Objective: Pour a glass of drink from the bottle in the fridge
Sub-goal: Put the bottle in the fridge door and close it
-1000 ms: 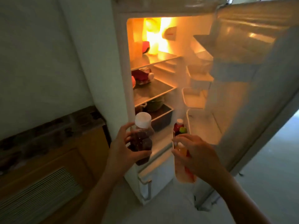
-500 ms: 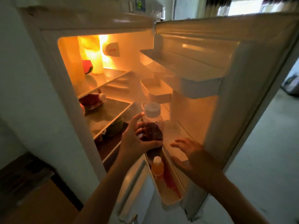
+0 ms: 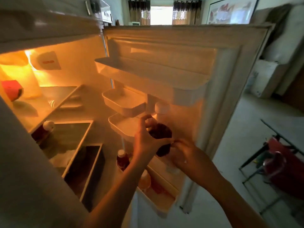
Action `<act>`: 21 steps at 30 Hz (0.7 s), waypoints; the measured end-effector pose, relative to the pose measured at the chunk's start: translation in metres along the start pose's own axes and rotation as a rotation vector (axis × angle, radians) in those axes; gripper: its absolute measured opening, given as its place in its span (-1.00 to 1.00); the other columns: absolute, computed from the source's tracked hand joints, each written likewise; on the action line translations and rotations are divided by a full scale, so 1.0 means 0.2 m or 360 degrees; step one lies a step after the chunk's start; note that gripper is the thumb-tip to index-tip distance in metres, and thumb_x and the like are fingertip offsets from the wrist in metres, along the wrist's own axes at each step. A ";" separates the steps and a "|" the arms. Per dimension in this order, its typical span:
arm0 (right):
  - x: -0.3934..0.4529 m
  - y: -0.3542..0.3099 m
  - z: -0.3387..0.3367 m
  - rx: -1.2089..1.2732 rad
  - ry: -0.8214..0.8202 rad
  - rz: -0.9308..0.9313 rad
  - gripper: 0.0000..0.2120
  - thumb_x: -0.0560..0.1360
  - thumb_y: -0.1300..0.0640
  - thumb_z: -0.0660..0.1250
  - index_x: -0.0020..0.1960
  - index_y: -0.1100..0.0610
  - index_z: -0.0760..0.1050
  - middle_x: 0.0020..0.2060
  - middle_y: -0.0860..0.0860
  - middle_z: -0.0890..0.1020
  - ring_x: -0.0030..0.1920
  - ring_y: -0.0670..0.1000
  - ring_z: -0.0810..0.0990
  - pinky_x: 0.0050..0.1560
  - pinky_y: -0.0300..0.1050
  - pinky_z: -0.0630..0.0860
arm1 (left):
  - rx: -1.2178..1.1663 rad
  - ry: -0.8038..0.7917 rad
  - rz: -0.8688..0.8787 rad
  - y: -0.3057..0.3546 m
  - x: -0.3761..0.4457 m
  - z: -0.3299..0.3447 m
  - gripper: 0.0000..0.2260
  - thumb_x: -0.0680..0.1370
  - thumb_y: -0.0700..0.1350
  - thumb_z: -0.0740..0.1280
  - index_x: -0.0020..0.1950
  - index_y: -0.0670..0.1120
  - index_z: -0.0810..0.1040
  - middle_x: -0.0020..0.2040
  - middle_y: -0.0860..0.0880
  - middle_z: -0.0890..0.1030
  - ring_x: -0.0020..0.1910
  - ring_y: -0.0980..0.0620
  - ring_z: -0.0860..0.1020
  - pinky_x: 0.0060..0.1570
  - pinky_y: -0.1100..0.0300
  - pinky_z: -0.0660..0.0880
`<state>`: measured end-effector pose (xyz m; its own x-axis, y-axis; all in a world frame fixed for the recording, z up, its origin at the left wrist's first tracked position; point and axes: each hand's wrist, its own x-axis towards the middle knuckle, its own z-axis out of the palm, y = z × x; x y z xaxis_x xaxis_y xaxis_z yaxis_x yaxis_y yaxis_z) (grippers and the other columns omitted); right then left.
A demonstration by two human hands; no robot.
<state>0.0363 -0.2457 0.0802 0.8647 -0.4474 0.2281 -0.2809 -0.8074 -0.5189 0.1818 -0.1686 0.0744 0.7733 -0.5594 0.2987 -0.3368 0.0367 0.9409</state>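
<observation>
The fridge stands open, its door (image 3: 222, 89) swung to the right. My left hand (image 3: 144, 142) grips a clear bottle of dark drink (image 3: 160, 132) with a white cap, held upright in front of the door's inner shelves. My right hand (image 3: 189, 157) is just right of the bottle and below it, fingertips at its lower side; whether they touch it I cannot tell. Two more bottles stand in the lowest door bin: a red one (image 3: 122, 160) and an orange one (image 3: 144, 180).
Glass shelves (image 3: 65, 96) inside the fridge carry a red object (image 3: 11, 89) and a lying bottle (image 3: 42, 129). White door bins (image 3: 125, 102) jut out near the held bottle. On the floor at right stands a red item in a metal frame (image 3: 279, 167).
The view has swung right and up. My left hand has carried the dark bottle up and right towards the door shelves. My right hand has come up to the bottle's base.
</observation>
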 end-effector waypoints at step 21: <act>-0.14 0.23 -0.20 0.0237 0.1075 -0.0098 -0.71 0.35 -0.11 0.37 -0.06 0.04 0.43 -0.23 -0.09 0.54 -0.23 -0.13 0.53 -0.22 -0.25 0.52 | 0.0671 0.0191 0.0688 0.07 -0.24 0.19 -0.13 0.36 0.15 0.45 0.48 0.01 0.00 0.51 -0.07 0.02 0.49 -0.02 -0.01 0.41 -0.02 0.00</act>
<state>-0.0171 -0.2848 0.0825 0.4151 -0.5830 0.6984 -0.1375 -0.7991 -0.5853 0.1193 -0.1737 0.0677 0.5661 -0.4687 0.6781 -0.7979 -0.1051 0.5935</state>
